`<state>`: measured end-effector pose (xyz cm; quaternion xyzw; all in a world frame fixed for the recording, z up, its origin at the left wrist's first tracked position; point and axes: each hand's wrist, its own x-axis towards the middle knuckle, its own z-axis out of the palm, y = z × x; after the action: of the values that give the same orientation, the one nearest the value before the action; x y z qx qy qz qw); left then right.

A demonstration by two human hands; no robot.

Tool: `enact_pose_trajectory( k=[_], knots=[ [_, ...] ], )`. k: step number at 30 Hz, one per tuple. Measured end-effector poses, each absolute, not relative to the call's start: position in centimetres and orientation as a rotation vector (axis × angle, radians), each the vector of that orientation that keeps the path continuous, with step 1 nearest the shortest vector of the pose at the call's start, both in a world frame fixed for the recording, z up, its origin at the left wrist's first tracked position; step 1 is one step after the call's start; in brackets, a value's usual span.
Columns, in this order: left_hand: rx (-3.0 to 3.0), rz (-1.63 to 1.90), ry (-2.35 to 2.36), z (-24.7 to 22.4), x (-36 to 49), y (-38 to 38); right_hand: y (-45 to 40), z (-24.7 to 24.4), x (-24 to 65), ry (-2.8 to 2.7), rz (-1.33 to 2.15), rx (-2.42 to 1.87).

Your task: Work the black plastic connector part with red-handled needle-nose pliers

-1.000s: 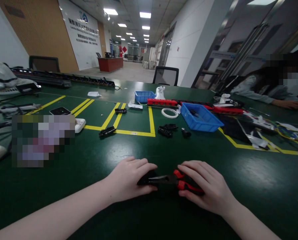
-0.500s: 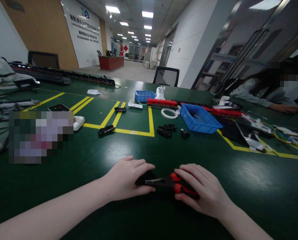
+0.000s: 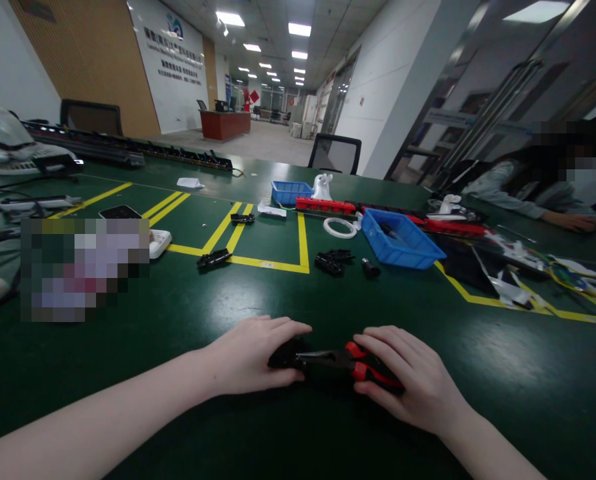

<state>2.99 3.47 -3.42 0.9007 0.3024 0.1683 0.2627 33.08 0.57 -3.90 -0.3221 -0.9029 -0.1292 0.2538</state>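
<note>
The right hand [image 3: 411, 380] is gripping red-handled black metal pliers [image 3: 340, 361], their long nose pointing at a small black plastic-looking part [image 3: 281, 356] the left hand [image 3: 255, 357] is pinching, seemingly to steady it; loose black pieces [image 3: 330, 263] are lying beyond on the green tabletop [image 3: 258, 293]

The left grip [image 3: 255, 355] partly hides a black piece [image 3: 281, 356].

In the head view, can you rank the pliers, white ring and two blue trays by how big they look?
1. Front blue tray and pliers: unsure, as the pliers are closer and partly covered by the right hand.
2. Back blue tray
3. White ring
</note>
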Motion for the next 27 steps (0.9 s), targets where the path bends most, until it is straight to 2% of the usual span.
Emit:
enact_pose_trajectory(
  k=[11, 21, 27],
  knots=[
    [2.426, 0.440, 0.820, -3.3, 3.2, 3.4, 0.2, -2.9, 32.1, -2.494, -0.351, -0.845],
    [2.433, 0.431, 0.798, -3.3, 3.1, 3.5, 0.5, -4.1, 32.5, -2.474, -0.328, -0.871],
    [2.415, 0.430, 0.819, -3.5, 3.1, 3.5, 0.4, -3.9, 32.5, -2.461, -0.203, -0.892]
  ],
)
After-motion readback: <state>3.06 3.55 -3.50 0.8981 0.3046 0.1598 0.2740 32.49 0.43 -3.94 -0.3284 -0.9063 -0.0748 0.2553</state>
